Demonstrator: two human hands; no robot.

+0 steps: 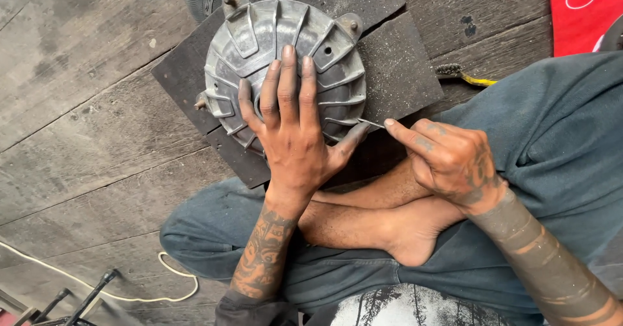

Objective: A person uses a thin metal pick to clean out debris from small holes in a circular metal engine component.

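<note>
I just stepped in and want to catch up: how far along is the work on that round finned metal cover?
Done: the metal cover lies fins-up on a dark mat. In hand: the left hand presses it flat while the right hand works a thin metal tool at its edge. Left: the fins look grimy; a wire brush lies untouched nearby.

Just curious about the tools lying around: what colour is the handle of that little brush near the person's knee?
Yellow. The brush has dark bristles and a yellow handle, seen in the head view, lying on the wooden floor.

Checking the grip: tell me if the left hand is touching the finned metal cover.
Touching. The head view shows the left hand pressed flat on the finned metal cover, fingers spread over its ribs.
</note>
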